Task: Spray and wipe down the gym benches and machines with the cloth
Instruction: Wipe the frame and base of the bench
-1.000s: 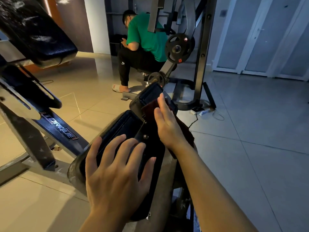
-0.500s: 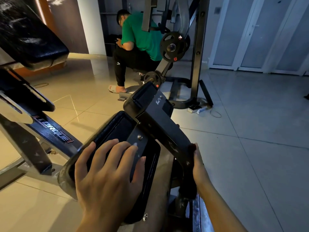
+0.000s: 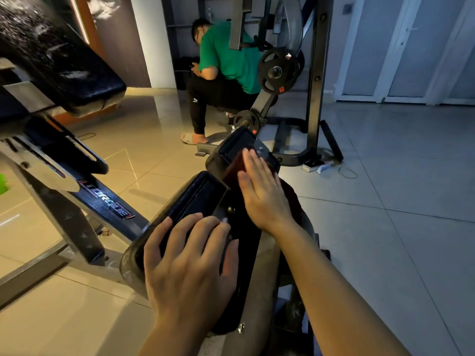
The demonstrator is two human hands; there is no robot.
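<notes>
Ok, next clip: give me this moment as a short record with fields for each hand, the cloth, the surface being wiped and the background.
left hand: fingers spread flat on the black pad, bracing it
right hand: flat, fingers straight, pressing the cloth onto the machine
cloth: dark red, mostly hidden under the right hand
surface: black pad and its metal bracket
background: person in green shirt crouched by a weight plate
spray bottle: not seen

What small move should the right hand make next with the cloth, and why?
Probably draw the right hand back toward the body, dragging the dark red cloth along the black bench frame. The cloth sits pressed flat under straight fingers near the far end, while the left hand steadies the pad.
</notes>
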